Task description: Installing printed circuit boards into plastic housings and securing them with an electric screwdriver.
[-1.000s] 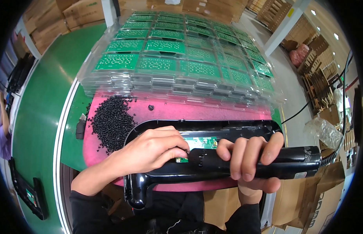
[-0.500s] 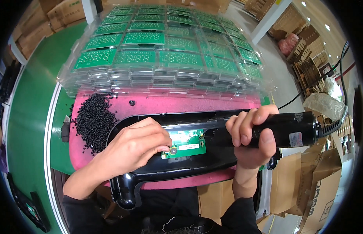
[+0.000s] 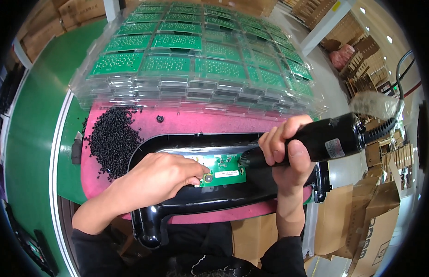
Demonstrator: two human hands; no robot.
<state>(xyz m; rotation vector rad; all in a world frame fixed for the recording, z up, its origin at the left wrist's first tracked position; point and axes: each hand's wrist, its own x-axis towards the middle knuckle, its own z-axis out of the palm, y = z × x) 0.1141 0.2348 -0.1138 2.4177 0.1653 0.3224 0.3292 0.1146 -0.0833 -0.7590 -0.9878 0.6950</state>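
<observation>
- The green circuit board (image 3: 229, 165) lies inside the long black housing (image 3: 210, 199), a pale label on its face and a round part near its left end.
- The left hand (image 3: 161, 171) reaches over the housing's left end, thumb and fingertips together at the board's left edge; whether they pinch anything, I cannot tell.
- The right hand (image 3: 288, 157) is wrapped around a black power screwdriver (image 3: 323, 141), which tilts down leftward to the board's right end; contact there is unclear.
- Beneath the housing is a pink mat (image 3: 205, 121), bearing a heap of small black screws (image 3: 113, 143) on the left.
- Beyond stand stacked clear trays (image 3: 200, 94) of green boards.
- Cardboard boxes (image 3: 376, 231) sit at lower right.
</observation>
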